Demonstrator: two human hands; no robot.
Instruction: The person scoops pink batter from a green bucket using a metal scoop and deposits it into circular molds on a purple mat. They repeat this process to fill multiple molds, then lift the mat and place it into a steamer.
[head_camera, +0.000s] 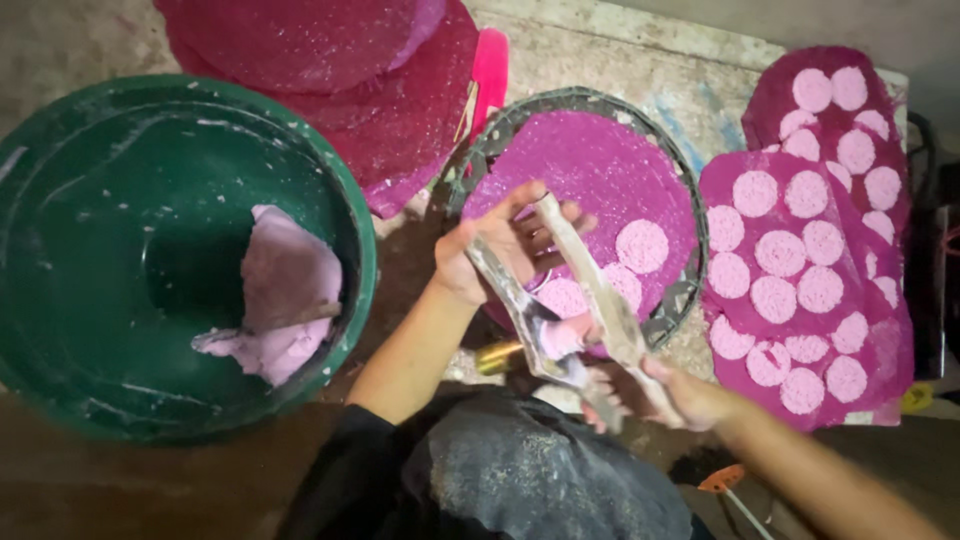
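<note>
My right hand (665, 392) grips the handles of a dough-crusted metal press (585, 300) with two long arms. A lump of pale pink dough (560, 335) sits between its jaws. My left hand (495, 245) rests on the upper ends of the press arms, fingers spread over them. Below the hands lies a round magenta sheet (600, 170) on a woven tray (690, 290), with pale pink discs (641, 245) pressed onto it.
A big green basin (90, 200) at left holds a mass of pink dough (285, 295). Dark red sheets (340, 70) are stacked at the top. To the right lie magenta sheets (800, 260) covered with several pale discs.
</note>
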